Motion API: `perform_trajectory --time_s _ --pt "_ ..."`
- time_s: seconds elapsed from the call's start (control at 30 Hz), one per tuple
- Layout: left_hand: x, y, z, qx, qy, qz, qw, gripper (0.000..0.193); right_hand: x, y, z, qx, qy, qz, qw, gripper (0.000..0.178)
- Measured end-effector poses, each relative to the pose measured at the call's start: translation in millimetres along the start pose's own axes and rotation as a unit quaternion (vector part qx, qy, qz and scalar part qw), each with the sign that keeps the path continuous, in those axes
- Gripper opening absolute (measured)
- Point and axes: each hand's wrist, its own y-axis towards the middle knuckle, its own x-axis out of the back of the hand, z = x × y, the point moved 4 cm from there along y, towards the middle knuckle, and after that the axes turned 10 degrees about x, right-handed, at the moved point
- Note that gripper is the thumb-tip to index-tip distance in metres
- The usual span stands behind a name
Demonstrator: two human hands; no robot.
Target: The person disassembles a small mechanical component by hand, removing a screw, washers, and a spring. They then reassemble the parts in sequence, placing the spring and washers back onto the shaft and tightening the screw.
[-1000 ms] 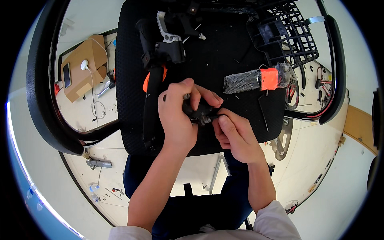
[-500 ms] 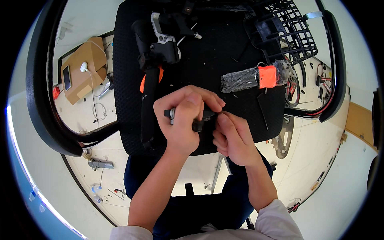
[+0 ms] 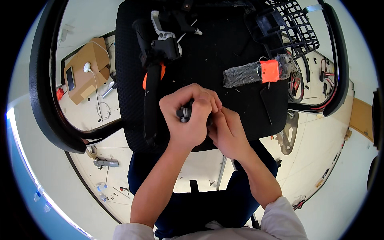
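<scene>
My left hand (image 3: pixel 188 120) is wrapped round a small black part with a grey metal fitting (image 3: pixel 184 113) that shows between thumb and palm. Most of this part is hidden by the fingers. Close against the left fingertips, my right hand (image 3: pixel 230 134) is closed in a pinch at the part's far side. What sits in that pinch is out of sight. Both hands are above the front of a black mesh chair seat (image 3: pixel 212 52). Beyond the left hand lies a black handlebar grip with a silver lever (image 3: pixel 162 30), and near it a black strap-like bar (image 3: pixel 151 108) with an orange piece (image 3: pixel 163 72).
Right of my hands on the seat lie a bundle in dark plastic wrap (image 3: pixel 242 75) with an orange band and a thin bent rod (image 3: pixel 267 108). A black grid basket (image 3: pixel 296 28) stands at the far right. Armrests (image 3: pixel 40 80) flank the seat; a cardboard box (image 3: pixel 90 66) lies leftward.
My right hand has moved left and up against the left hand. The left hand has turned, so less of the black part shows. The whole view has shifted slightly.
</scene>
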Motion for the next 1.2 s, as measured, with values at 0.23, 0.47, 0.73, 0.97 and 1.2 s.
perform_trajectory --time_s 0.23,0.47,0.73,0.97,1.2 --pt "4.3 4.5 28.4 0.060 -0.021 -0.042 0.997 0.024 7.5 13.9 -23.7 0.072 -0.172 -0.033 0.982 0.028" --pt "8.5 14.1 46.3 0.124 -0.033 -0.058 0.990 0.029 7.0 22.8 -35.9 0.054 -0.204 -0.052 0.976 0.029" --pt "6.6 18.6 52.6 0.171 -0.025 -0.066 0.983 0.026 11.0 23.8 -37.3 0.083 -0.180 -0.072 0.977 0.027" --pt "6.7 17.3 52.8 0.172 -0.024 -0.062 0.983 0.029 11.4 21.9 -41.7 0.110 -0.152 -0.085 0.979 0.024" --pt "3.6 10.3 51.9 0.089 -0.010 -0.030 0.996 0.027 13.6 23.4 -46.1 0.089 -0.155 -0.075 0.981 0.023"
